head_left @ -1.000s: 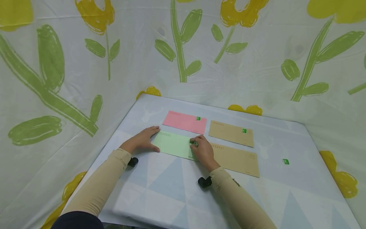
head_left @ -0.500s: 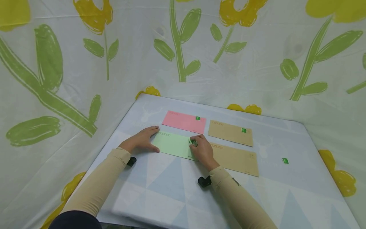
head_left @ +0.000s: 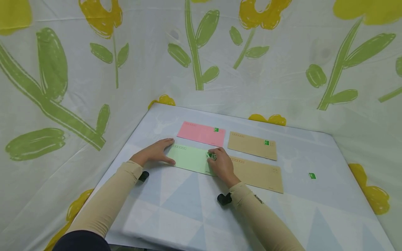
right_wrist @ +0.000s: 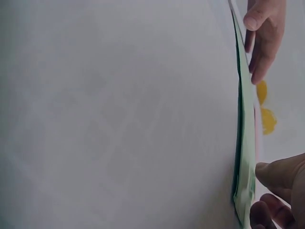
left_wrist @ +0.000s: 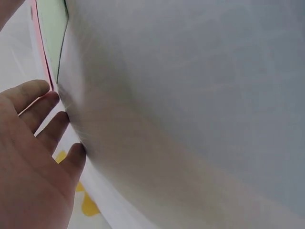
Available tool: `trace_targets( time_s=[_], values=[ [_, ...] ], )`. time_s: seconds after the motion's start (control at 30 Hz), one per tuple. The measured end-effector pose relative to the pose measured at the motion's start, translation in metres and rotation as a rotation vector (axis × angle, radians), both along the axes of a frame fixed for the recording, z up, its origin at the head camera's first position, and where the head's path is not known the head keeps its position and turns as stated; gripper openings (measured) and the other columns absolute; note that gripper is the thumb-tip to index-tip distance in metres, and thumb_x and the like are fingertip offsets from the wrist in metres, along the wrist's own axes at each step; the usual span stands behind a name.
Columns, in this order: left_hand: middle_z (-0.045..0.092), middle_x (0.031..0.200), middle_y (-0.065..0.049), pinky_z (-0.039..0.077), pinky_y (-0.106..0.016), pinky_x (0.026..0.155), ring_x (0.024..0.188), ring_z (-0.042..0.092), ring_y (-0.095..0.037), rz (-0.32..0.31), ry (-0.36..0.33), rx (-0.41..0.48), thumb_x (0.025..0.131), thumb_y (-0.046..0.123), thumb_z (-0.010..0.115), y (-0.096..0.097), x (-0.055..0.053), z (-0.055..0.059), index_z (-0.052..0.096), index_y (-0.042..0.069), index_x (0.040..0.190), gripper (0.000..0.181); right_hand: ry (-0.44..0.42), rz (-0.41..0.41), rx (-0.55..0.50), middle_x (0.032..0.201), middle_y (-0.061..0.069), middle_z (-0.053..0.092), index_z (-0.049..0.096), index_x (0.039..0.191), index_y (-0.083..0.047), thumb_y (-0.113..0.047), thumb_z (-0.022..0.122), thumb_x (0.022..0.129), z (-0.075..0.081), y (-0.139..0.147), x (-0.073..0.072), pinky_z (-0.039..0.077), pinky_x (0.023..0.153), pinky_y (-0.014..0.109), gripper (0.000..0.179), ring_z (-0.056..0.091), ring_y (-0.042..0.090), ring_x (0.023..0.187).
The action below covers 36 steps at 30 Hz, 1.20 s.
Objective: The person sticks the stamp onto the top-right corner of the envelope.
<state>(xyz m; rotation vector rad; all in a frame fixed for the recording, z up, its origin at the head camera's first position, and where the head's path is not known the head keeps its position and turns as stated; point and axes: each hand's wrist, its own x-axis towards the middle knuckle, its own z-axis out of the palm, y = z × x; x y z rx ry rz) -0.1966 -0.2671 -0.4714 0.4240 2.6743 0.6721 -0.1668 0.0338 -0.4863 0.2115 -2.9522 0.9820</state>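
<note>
A light green envelope [head_left: 190, 159] lies flat on the table. My left hand [head_left: 154, 153] spans its left end, fingers spread at the top corner and thumb at the lower edge. In the left wrist view that hand [left_wrist: 38, 138] shows its fingers apart. My right hand [head_left: 222, 164] is over the envelope's right end, with curled fingers and thumb at a small green postage stamp [head_left: 209, 154] near the top right corner. The fingers partly cover the stamp. In the right wrist view the thumb of the right hand [right_wrist: 283, 191] comes down at the envelope's face [right_wrist: 247, 143].
Behind lie a pink envelope [head_left: 201, 135] and a brown envelope [head_left: 251, 148], each bearing a green stamp. Another brown envelope [head_left: 257, 176], without a stamp, lies to the right. One loose green stamp [head_left: 312, 176] is farther right on the table [head_left: 339, 198]. Flower-printed cloth surrounds the table.
My right fingers have shifted slightly, and more of the green stamp shows beside them. The left hand keeps its place; the whole view has drifted slightly.
</note>
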Motion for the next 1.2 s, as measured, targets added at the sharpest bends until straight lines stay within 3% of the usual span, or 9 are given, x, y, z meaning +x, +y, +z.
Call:
trace_targets(
  time_s=[0.3,0.6,1.2],
  values=[
    [0.022,0.167,-0.018,0.017,-0.050,0.126,0.154,0.017,-0.037,0.032,-0.001,0.044,0.075,0.048,0.089,0.005,0.000,0.007,0.024,0.002,0.161,0.117,0.012,-0.004,0.020,0.123,0.005,0.064,0.071,0.128,-0.012,-0.021,0.074,0.093,0.005,0.004,-0.001,0.057,0.091,0.041,0.036,0.065,0.023,0.108],
    [0.022,0.167,-0.017,0.018,-0.050,0.126,0.154,0.017,-0.036,-0.009,0.005,0.061,0.077,0.050,0.087,0.010,0.000,0.009,0.024,0.003,0.161,0.116,0.028,-0.003,-0.004,0.120,0.006,0.065,0.069,0.130,-0.012,-0.024,0.070,0.094,0.006,0.011,-0.002,0.056,0.077,0.038,0.037,0.063,0.020,0.089],
    [0.024,0.167,-0.012,0.020,-0.051,0.126,0.154,0.019,-0.033,-0.032,0.049,0.122,0.077,0.049,0.087,0.033,0.003,0.019,0.022,0.009,0.163,0.115,0.012,-0.060,-0.015,0.125,0.006,0.062,0.064,0.137,-0.013,-0.027,0.063,0.099,0.011,0.033,-0.005,0.055,0.082,0.039,0.040,0.060,0.024,0.101]
  ],
)
